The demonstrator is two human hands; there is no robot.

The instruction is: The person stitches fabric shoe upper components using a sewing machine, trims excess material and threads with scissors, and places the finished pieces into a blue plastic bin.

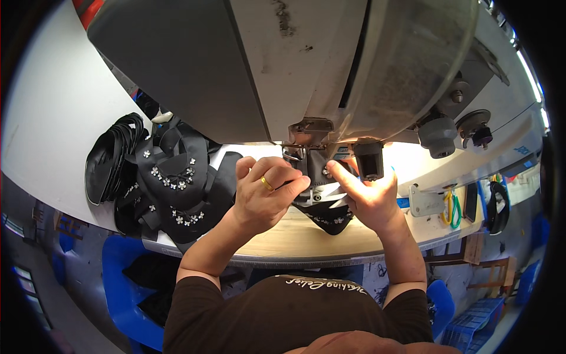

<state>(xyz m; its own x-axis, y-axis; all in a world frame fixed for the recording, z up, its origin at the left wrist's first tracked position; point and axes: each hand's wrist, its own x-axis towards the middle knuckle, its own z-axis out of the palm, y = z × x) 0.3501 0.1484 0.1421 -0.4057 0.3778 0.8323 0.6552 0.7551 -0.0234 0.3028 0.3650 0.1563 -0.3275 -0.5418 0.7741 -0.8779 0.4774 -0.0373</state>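
I see my left hand [266, 192] curled shut, pinching the black fabric shoe-upper piece with small white flower studs [326, 207] under the grey sewing machine head [283, 65]; my right hand [365, 194] pinches its other edge, forefinger extended, on the pale wooden table [295, 236].

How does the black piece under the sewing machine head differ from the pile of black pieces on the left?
The piece at the needle is a single one, held flat by the left hand and right hand; the pile is many pieces, heaped and overlapping, untouched. The held piece is mostly hidden by the hands and the machine head; the pile lies in open view. Both are black with small white flower-like decorations.
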